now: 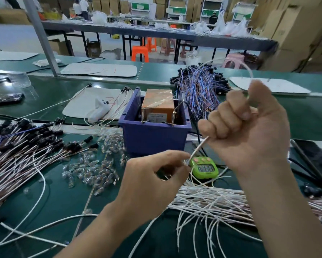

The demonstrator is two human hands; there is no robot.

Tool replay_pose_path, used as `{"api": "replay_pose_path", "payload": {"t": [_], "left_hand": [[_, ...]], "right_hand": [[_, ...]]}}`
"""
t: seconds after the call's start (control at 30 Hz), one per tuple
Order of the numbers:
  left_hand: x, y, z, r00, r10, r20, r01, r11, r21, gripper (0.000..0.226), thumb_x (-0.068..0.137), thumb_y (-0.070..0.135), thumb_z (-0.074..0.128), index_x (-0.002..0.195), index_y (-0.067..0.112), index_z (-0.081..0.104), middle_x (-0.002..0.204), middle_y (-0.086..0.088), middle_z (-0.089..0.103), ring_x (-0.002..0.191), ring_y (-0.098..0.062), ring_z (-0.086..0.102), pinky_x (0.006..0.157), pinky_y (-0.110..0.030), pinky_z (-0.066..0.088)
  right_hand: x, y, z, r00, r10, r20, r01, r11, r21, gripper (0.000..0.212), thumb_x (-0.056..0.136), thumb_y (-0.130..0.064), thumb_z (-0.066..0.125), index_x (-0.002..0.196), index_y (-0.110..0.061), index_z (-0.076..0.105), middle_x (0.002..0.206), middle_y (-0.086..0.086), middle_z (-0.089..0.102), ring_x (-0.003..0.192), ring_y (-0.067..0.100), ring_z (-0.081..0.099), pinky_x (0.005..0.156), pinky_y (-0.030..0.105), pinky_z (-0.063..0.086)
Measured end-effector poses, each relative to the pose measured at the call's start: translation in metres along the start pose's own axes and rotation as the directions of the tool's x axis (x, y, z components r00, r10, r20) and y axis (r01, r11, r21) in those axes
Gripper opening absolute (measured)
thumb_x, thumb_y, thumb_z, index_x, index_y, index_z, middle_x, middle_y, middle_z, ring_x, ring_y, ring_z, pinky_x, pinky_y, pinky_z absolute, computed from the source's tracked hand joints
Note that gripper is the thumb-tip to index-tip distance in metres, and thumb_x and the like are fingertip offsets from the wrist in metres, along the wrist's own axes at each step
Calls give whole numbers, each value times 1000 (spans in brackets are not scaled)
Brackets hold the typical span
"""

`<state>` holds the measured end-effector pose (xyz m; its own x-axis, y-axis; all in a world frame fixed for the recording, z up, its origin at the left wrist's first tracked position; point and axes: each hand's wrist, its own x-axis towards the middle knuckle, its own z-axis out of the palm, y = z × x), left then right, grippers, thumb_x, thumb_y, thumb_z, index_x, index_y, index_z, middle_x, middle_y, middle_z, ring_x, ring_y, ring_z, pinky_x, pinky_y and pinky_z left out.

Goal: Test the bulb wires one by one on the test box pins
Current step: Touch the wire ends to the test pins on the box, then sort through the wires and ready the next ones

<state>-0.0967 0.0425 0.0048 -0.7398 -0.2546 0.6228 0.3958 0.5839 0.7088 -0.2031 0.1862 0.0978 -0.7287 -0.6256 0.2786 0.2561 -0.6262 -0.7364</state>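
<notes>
Table (50, 198): wire heaps (26, 155) are spread at 9 and 5 o'clock.
Test box (159, 104): one, seated in the purple bin (152, 138), 12 o'clock of the hands.
Right hand (249, 135): fingers (220, 119) are curled round one white wire (199, 148).
Left hand (152, 175): its lower end is pinched.
Pins (143, 116): two; a missed contact is risked, the wire being springy.

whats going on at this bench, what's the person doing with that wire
A person is holding one white wire in both hands above a green bench. The right hand grips it in a fist, with the rest looping up over the top, and the left hand pinches its lower end. The wire is not yet on the two pins of the orange test box, which sits in a purple bin just behind. More white wires lie piled below the hands.
</notes>
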Motion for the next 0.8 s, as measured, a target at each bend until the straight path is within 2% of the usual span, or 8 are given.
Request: {"api": "replay_pose_path", "payload": {"t": [0.23,0.37,0.43,0.5,0.53,0.6,0.7,0.8], "left_hand": [[-2,-4,-2,988,-108,110,122,984,-131,30,69,10,91,86,32,81,80,16,76,65,-5,69,62,-17,55],[0,-15,-2,984,-137,113,135,990,29,31,66,3,91,78,30,81,77,18,73,66,-3,65,64,-12,49],[1,-19,-4,981,-137,138,121,985,120,29,68,3,91,79,29,82,80,22,74,72,1,68,69,-10,50],[3,-23,-7,980,-73,184,28,971,236,27,70,4,90,81,28,84,83,21,75,82,3,69,77,-15,54],[4,-25,-8,979,-47,199,-10,962,274,26,70,4,90,82,27,84,85,20,75,85,2,69,80,-18,54],[5,-26,-10,978,-38,207,-24,957,290,26,71,5,90,84,26,85,87,19,76,87,3,69,82,-18,54],[2,-24,-9,980,-67,187,29,979,203,24,69,14,91,86,30,84,85,22,76,83,6,70,78,-17,55],[3,-24,-9,968,-216,126,212,976,41,24,65,30,83,86,42,81,75,20,76,70,6,70,63,-19,55]], "right_hand": [[-24,3,-44,947,-94,-308,90,996,-28,50,97,-39,45,52,-21,31,45,-1,19,46,18,15,51,30,29],[-28,4,-65,810,-163,-563,-34,946,-322,42,102,-36,46,73,-11,63,61,6,61,57,22,59,63,33,53],[-30,-4,-73,747,-275,-606,-277,700,-658,51,103,-49,46,83,-9,72,70,9,72,68,28,70,71,39,57],[-35,-7,-84,671,-543,-505,-549,94,-831,61,96,-64,46,87,-10,73,71,9,72,74,37,67,75,42,51],[-37,-8,-86,606,-699,-379,-614,-108,-782,58,94,-64,48,89,-12,73,73,8,71,77,38,63,78,43,46],[-40,0,-74,520,-846,-120,-524,-204,-827,37,92,-51,56,88,-18,70,71,2,65,76,33,57,80,43,43],[-40,30,-49,757,-649,72,-56,-174,-983,8,87,-30,64,85,-24,68,74,-10,64,73,15,61,75,39,53],[-42,70,-25,986,-149,80,94,87,-992,32,79,-19,61,106,-33,72,96,-18,72,94,0,65,86,13,49]]}}
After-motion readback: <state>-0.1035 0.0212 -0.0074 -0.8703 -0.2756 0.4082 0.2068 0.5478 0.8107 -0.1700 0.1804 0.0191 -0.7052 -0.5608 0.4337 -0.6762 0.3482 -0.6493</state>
